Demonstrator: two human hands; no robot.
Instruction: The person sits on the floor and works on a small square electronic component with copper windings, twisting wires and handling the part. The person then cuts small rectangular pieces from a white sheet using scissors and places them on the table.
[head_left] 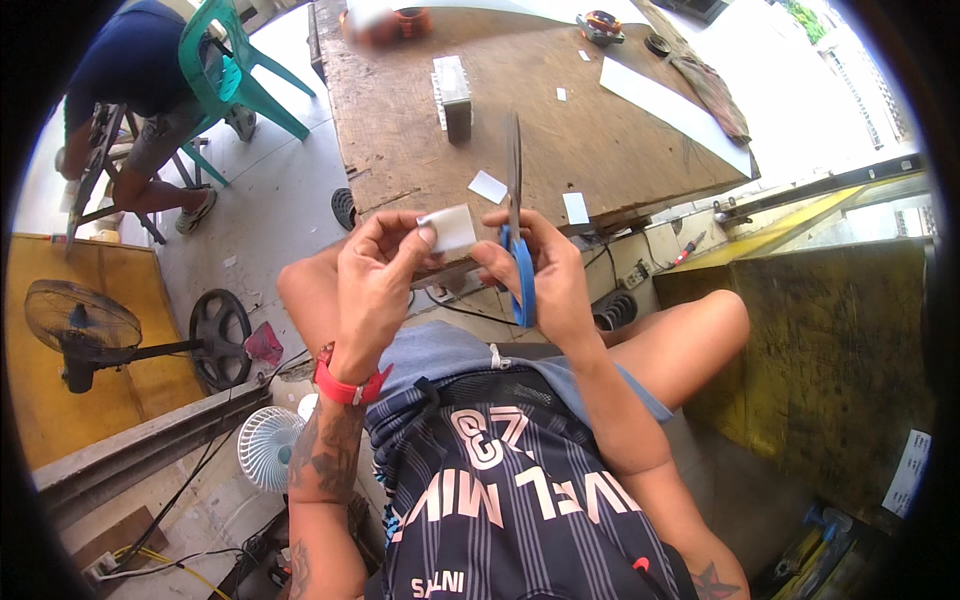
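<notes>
Between thumb and fingers, my left hand [385,255] pinches a small white rectangular piece of paper or card [452,229]. My right hand [545,268] has its fingers around the blue handles of a pair of scissors [523,278], whose dark blades point up and away from me. The blades stand just right of the white piece, apart from it. Two more white pieces lie near the table's front edge: one piece [488,187] beyond my hands, and another piece [576,208] to the right of the scissors.
On the wooden table [400,150] stand a small grey block-like stack [455,98], a long white sheet [670,115] and an orange-black tool [600,27]. At left are a green plastic chair [225,75], a seated person [130,60], a black fan [85,320] and a white fan [272,447].
</notes>
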